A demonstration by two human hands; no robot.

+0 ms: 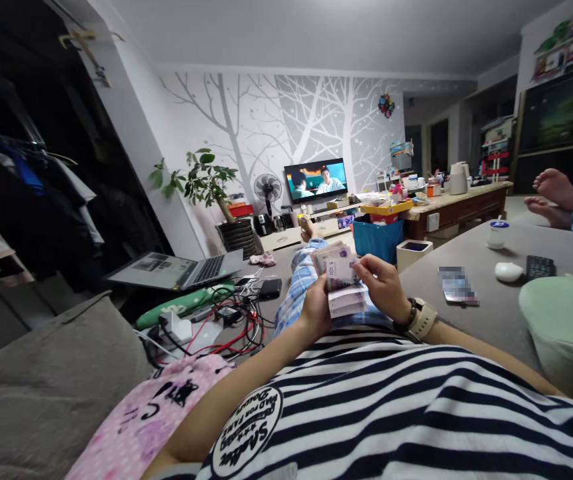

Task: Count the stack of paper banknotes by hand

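My left hand grips a stack of banknotes from its left side, above my lap. The notes are pale purple-grey; their upper ends fan out, and the lower ends bend down toward me. My right hand pinches the right edge of the notes near the top, with thumb and fingers closed. A dark bracelet and a beige watch are on my right wrist. Under the notes lie my legs in blue checked trousers.
To the left are a laptop, a green cushion and tangled cables. A phone, white mouse, black remote, small cup and green neck pillow sit at right. Another person's bare feet show beyond.
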